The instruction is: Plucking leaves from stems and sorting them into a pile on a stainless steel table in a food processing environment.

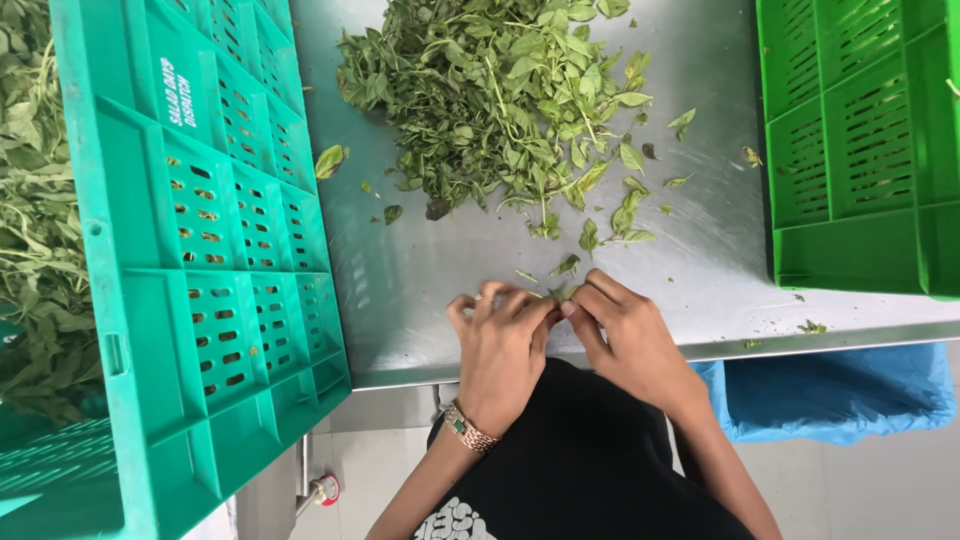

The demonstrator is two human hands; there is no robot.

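Hands meet at the near edge of the steel table (420, 270), fingertips pressed together over a small green sprig (556, 292). The left hand (500, 345) lies palm down, its grip pinched together on the sprig from the left; a ring shows on one finger and a gold bracelet watch (466, 428) circles the wrist. The right hand (625, 335) comes in from the other side, its thumb and forefinger likewise closed on the same sprig, so the two grips touch each other over it. The sprig itself is mostly hidden by the fingers, and only a bit of leaf peeks out above them.

Just beyond the hands a few loose leaves (610, 225) lie scattered on the table, and farther back a large heap of leafy stems (495, 95) spreads across the middle of the surface. To the left a teal plastic crate (210, 270) stands tilted against the table's edge, its slotted wall facing up; behind it another mass of leafy greens (35, 210) fills the far left. On the right a brighter green crate (860, 150) sits on the table, well apart from the hands. Below the table's right edge a blue plastic bag (840, 390) hangs. The person wears a black top (590, 460).
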